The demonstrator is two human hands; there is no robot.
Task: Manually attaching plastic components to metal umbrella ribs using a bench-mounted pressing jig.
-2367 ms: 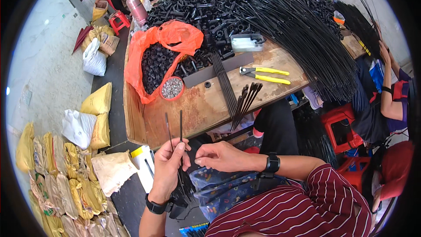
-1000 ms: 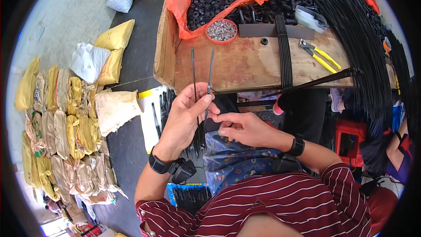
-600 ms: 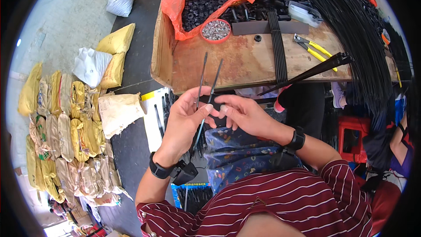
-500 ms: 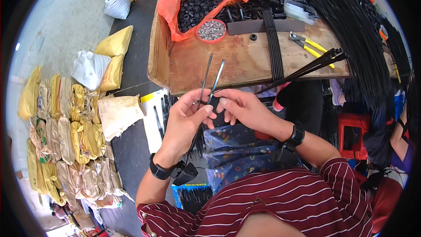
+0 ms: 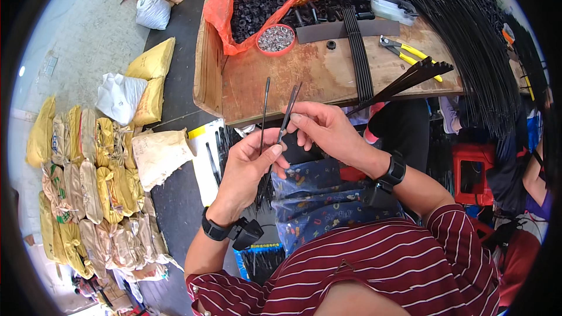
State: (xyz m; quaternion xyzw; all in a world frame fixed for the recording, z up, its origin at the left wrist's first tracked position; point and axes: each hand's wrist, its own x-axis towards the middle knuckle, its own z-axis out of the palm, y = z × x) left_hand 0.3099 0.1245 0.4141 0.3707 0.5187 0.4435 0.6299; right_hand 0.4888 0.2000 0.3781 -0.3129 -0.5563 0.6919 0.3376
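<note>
holding rods (image 5: pixel 266 102), stained wooden table (image 5: pixel 319 76), stacked sacks (image 5: pixel 89 190)

Pliers (image 5: pixel 414 52) and heaped black parts (image 5: pixel 260 1) show a workshop.

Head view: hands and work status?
Left hand gripping thin black rods. Right hand beside one rod, contact unclear. Yellow-handled metal pliers lie on brown wooden table.

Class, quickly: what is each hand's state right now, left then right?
Left hand: closed, holding thin black rods.
Right hand: partly curled beside the rods; whether it holds one cannot be told.
</note>
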